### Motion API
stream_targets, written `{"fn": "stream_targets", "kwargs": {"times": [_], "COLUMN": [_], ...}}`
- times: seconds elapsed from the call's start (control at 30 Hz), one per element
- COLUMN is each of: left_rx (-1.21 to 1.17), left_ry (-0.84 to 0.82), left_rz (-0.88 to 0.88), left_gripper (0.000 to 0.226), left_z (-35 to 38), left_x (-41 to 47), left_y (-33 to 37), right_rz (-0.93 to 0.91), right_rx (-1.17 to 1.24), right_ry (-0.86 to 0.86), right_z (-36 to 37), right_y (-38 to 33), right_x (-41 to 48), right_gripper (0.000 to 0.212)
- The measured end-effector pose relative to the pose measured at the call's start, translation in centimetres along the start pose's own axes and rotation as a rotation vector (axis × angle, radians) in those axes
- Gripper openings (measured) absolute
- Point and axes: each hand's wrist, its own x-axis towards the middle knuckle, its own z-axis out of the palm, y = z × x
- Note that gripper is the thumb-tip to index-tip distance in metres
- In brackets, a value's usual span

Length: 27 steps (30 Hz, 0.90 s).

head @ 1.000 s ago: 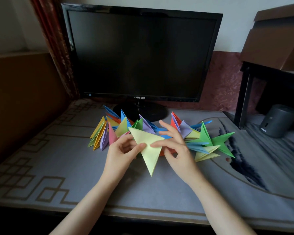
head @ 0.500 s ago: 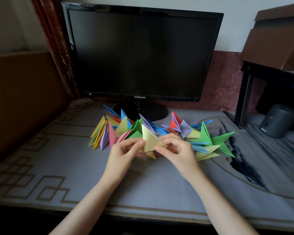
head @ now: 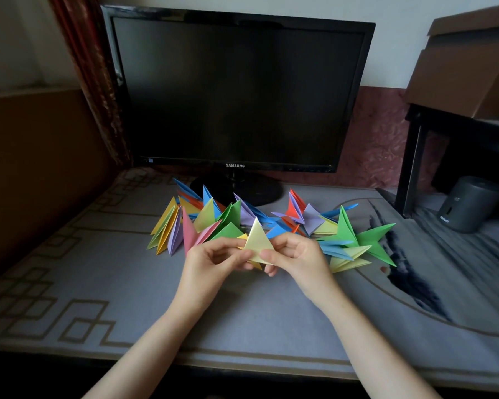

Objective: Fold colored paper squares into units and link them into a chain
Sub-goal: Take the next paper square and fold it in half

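My left hand (head: 211,263) and my right hand (head: 297,254) meet low over the grey surface (head: 127,283), and both pinch 1 pale yellow unit (head: 258,240) between thumb and fingertips. My left thumb and forefinger hold its lower left edge. My right thumb lies across its lower right corner, with the other fingers of that hand curled behind the paper. The unit is a folded triangle with its point standing up, held clear of the surface.

Just behind my hands lies the row of folded units (head: 343,234), spread from left to right in front of the monitor's foot. Yellow, purple and pink pieces are at the left end, green, blue, red and lilac ones in the middle, and 2 large green points beside pale yellow ones at the right end. How far they are joined I cannot tell.

The dark monitor (head: 236,90) stands at the back of the surface. A brown cardboard box (head: 467,67) sits on a black stand (head: 415,156) to the right; its inside is hidden from me. A grey cylinder (head: 467,203) stands below it.
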Motion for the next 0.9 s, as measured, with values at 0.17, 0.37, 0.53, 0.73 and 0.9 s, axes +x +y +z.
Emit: {"fn": "stream_targets", "kwargs": {"times": [0.17, 0.37, 0.53, 0.73, 0.9], "left_rx": [-0.057, 0.026, 0.052, -0.029, 0.007], "left_ry": [-0.001, -0.014, -0.013, 0.070, 0.134], "left_rz": [-0.009, 0.001, 0.003, -0.027, 0.009], "left_gripper": [0.019, 0.021, 0.014, 0.006, 0.008], "left_z": [0.19, 0.02, 0.09, 0.21, -0.36], "left_x": [0.00, -0.03, -0.13, 0.07, 0.30], "left_y": [0.32, 0.05, 0.12, 0.40, 0.06], "right_rz": [-0.012, 0.015, 0.043, 0.030, -0.002], "right_rx": [0.060, 0.058, 0.011, -0.015, -0.010], "right_ry": [0.023, -0.043, -0.073, -0.139, -0.180], "right_z": [0.29, 0.62, 0.52, 0.82, 0.65], "right_y": [-0.20, -0.06, 0.08, -0.06, -0.39], "right_x": [0.04, -0.11, -0.15, -0.29, -0.52], "right_gripper": [0.007, 0.012, 0.025, 0.035, 0.035]}}
